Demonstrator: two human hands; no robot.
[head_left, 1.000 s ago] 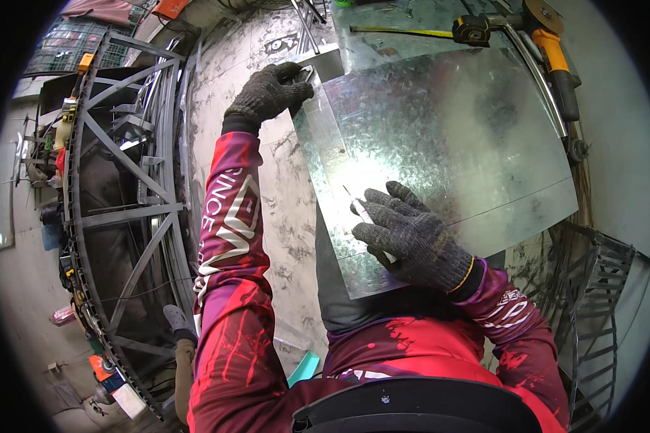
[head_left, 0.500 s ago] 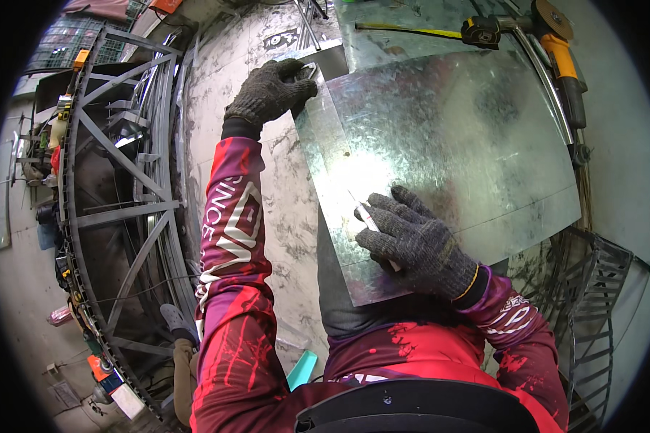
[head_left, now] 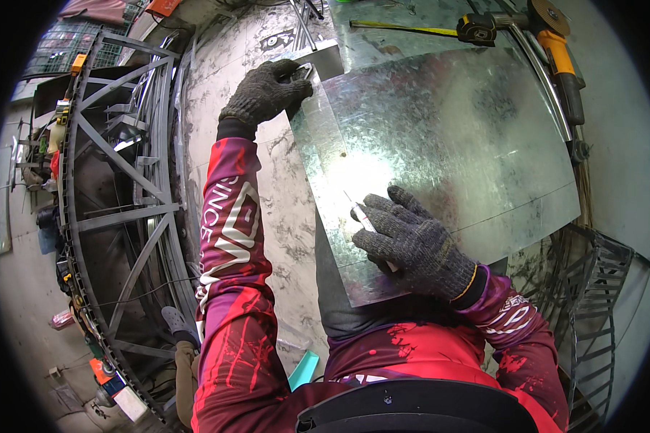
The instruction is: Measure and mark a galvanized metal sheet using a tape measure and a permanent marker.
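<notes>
A large, shiny galvanized metal sheet [head_left: 440,137] lies across the bench in front of me, its near edge close to my body. My left hand [head_left: 266,95], in a dark grey knit glove, is closed at the sheet's far left corner. A small shiny metal bit shows between its thumb and finger; its kind cannot be made out. A slim white pen-like marker [head_left: 364,219] with red marks is in my gloved right hand [head_left: 420,245]. Its thin tip points at the sheet near the left edge, beside a bright glare; whether it touches is unclear. Faint straight lines run along that side.
Beyond the sheet lie a tape measure [head_left: 477,29], partly drawn out, and an angle grinder [head_left: 556,54]. Grey metal framework [head_left: 123,216] stands at left, with another person's leg [head_left: 185,375] beside it. A ladder-like metal frame [head_left: 596,303] is at right.
The whole scene has shifted slightly left in view. More of a grey metal piece shows behind the sheet's far left corner. Both hands keep nearly the same places on the sheet.
</notes>
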